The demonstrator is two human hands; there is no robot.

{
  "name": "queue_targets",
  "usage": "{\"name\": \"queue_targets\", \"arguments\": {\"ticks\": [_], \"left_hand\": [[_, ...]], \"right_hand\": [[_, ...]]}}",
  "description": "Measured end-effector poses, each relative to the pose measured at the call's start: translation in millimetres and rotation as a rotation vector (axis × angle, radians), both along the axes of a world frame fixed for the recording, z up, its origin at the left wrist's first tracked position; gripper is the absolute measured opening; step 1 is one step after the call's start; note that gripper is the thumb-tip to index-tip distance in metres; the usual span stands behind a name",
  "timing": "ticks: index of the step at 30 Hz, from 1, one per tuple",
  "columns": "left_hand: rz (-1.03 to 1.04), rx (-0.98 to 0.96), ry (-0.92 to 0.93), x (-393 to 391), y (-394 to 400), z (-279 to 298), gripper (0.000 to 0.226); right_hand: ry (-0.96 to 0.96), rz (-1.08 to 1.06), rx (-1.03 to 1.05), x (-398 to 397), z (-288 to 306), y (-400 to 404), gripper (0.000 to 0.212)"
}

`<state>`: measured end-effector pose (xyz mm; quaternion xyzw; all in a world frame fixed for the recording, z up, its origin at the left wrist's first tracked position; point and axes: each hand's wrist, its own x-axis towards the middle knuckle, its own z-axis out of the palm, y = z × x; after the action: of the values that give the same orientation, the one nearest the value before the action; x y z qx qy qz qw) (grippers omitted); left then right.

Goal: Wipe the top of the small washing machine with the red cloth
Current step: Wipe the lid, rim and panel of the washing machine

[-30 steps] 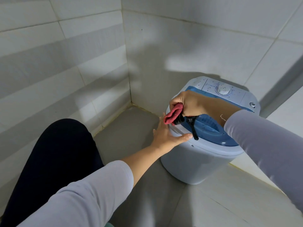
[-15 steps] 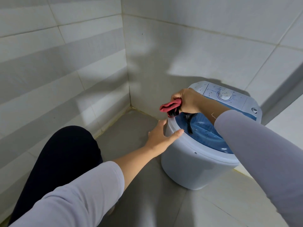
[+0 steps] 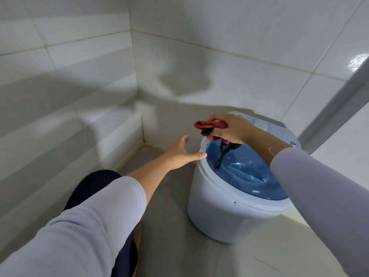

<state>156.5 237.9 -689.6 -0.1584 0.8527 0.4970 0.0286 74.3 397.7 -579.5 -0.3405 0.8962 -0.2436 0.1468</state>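
Observation:
The small white washing machine (image 3: 217, 206) stands on the floor at the right, with a blue lid (image 3: 245, 172) on top. My right hand (image 3: 231, 128) is shut on the bunched red cloth (image 3: 207, 124) above the lid's far left rim; a dark strap hangs from the cloth onto the lid. My left hand (image 3: 179, 152) is open with its fingers spread, its thumb tip at the machine's left rim. My right forearm hides the control panel at the back.
Tiled walls meet in a corner (image 3: 142, 136) just left of the machine. My dark-trousered knee (image 3: 93, 186) is bent at the lower left. Grey floor tiles (image 3: 169, 226) lie between my knee and the machine.
My left hand has come off the machine's side and opened out. My right hand with the cloth has shifted toward the back of the rim. The camera has tipped up and away.

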Motion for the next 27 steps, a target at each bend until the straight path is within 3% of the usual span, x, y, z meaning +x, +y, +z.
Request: {"name": "queue_targets", "arguments": {"ticks": [3, 6, 27], "left_hand": [[-0.049, 0.011, -0.021, -5.4, -5.1, -3.6, 0.111], [-0.078, 0.016, -0.015, -9.1, -8.1, -5.8, 0.111], [-0.228, -0.148, -0.079, -19.9, -15.5, -1.2, 0.122]], "right_hand": [[0.284, 0.113, 0.323, 8.3, -11.0, -5.3, 0.035], [0.389, 0.164, 0.422, 16.0, -17.1, -7.5, 0.045], [0.577, 0.053, 0.566, -21.3, -22.0, -25.3, 0.044]]}}
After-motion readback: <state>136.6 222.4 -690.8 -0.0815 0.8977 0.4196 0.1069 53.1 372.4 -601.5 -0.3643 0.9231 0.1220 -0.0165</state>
